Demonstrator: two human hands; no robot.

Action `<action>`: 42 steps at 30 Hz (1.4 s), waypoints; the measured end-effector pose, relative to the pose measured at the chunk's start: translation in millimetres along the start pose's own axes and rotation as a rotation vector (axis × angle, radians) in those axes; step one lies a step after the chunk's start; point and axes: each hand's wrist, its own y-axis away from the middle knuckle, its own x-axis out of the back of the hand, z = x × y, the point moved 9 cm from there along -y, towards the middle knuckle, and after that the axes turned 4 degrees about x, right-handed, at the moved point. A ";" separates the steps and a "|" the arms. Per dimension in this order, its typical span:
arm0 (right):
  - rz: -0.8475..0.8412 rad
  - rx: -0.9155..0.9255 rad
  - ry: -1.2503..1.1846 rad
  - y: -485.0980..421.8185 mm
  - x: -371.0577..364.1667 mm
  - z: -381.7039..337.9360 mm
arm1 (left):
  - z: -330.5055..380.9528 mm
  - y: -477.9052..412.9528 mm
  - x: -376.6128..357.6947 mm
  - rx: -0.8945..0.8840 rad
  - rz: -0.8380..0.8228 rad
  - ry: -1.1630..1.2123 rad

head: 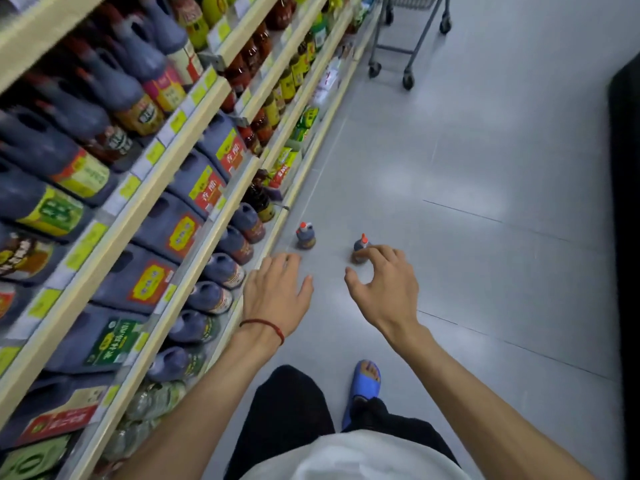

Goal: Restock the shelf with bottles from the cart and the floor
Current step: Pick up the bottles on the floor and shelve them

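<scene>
1. Two small dark bottles with red caps stand upright on the pale grey tiled floor (467, 174), well apart from each other. The left bottle (305, 236) sits just beside the base of the shelf unit (194, 188); the right bottle (360, 249) stands farther out in the aisle.
2. The right hand (384, 282) hangs over the right bottle with fingers curled and thumb spread wide — the fingertips overlap the bottle in the view, but whether they touch it cannot be told. It holds nothing.
3. The left hand (277, 289) reaches forward palm down, fingers loosely spread and empty, short of the left bottle. A red string bracelet (265, 325) circles that wrist.
4. The shelf unit runs along the left side, its cream-edged tiers packed with large dark jugs (145, 282) bearing red, yellow and green labels, with yellow price tags (83, 244) along the rails. Much of this is motion-blurred, and the label text is unreadable.
5. Below, black trousers, a white shirt hem and a blue slipper (363, 382) show.
6. A metal shopping cart (408, 39) stands far down the aisle at the top — only its lower frame and wheels show, its basket cut off by the edge.
7. A dark shape at the far right edge is too cropped to identify.
</scene>
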 end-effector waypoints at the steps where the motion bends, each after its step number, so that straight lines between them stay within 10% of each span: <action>1: -0.006 -0.015 -0.001 -6.3 -1.0 5.2 | 3.0 -8.3 -3.4 -0.005 -0.006 -0.002; 25: 0.063 -0.628 -0.023 -136.1 -190.3 82.9 | -37.0 -263.7 -187.7 -0.313 -0.383 -0.030; 42: -0.123 -0.466 0.099 -120.8 -453.9 282.8 | -75.6 -295.3 -508.6 -0.505 -0.448 -0.213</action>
